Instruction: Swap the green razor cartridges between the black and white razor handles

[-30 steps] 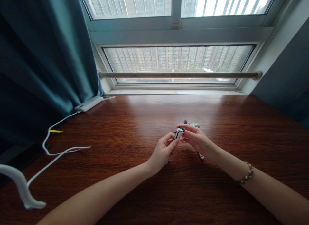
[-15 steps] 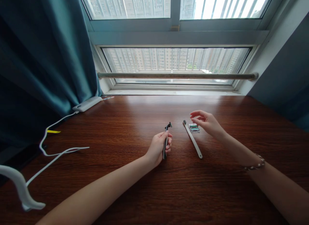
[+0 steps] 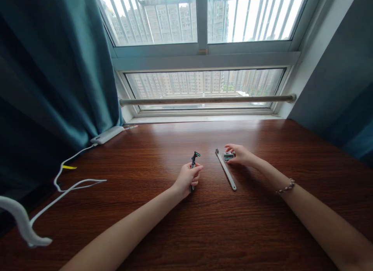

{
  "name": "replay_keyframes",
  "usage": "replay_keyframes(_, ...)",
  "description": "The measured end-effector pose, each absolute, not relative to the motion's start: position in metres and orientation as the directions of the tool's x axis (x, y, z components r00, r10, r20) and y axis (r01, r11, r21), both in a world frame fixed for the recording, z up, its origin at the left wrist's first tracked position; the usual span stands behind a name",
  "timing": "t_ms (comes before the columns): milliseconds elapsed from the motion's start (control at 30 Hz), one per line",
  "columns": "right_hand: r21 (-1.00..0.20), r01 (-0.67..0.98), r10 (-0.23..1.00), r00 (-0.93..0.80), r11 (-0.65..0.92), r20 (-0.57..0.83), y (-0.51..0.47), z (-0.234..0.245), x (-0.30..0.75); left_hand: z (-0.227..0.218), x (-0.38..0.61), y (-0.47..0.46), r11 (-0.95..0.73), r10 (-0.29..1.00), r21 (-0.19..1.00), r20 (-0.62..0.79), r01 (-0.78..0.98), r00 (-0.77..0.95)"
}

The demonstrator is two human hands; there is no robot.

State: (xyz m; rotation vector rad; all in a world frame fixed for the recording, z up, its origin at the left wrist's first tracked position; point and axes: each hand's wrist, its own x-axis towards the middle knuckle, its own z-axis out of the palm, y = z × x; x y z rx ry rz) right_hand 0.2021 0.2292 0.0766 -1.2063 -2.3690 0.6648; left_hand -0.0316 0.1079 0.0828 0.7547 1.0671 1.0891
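My left hand [image 3: 186,179] is closed around the handle of a black razor [image 3: 193,160], its head raised above the fist and showing a green strip. Over to the right, my right hand [image 3: 239,156] has its thumb and fingers on either side of a small clear pack of razor cartridges [image 3: 228,156] with green strips. This pack lies on the table and is partly covered by the fingers. Between the two hands, a white toothbrush [image 3: 226,172] rests slantwise on the wood, its dark bristles pointing away from me.
The brown wooden table [image 3: 163,232] reaches to the window. At left are a white power strip [image 3: 107,135], a white cable [image 3: 68,191], a yellow strip [image 3: 69,167] and a curved white object [image 3: 26,224]. A blue curtain [image 3: 64,69] hangs there; a rail [image 3: 204,100] crosses the window.
My right hand has come down from above the cartridge pack, its fingers now around it. The razor in my left hand has turned, bringing its green strip into sight. The camera view has tilted up.
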Motion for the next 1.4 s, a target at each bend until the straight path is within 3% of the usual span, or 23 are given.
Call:
replay_keyframes(367,-0.707,0.616,0.890,-0.454,0.348,0.043,0.239,0.070,0.355,0.085,0.012,0.117,0.419,0.906,0.901,-0.405,-0.111,0.124)
replay_keyframes(733,-0.734,0.648,0.943,-0.331,0.202,-0.033,0.228,0.083,0.465,0.085,0.061,0.127,0.367,0.929,0.929,-0.362,-0.051,0.083)
replay_keyframes(1000,-0.649,0.722,0.969,-0.220,0.242,0.116,0.201,0.096,0.392,0.080,0.075,0.136,0.351,0.935,0.930,-0.343,-0.111,0.089)
replay_keyframes(1133,-0.626,0.740,0.964,-0.256,0.246,0.077,0.155,0.080,0.304,0.077,0.089,0.137,0.352,0.935,0.922,-0.336,-0.159,0.116)
replay_keyframes(1400,-0.382,0.916,0.989,-0.082,0.123,0.122,0.140,0.080,0.253,0.072,0.136,0.137,0.387,0.914,0.900,-0.346,-0.202,0.210)
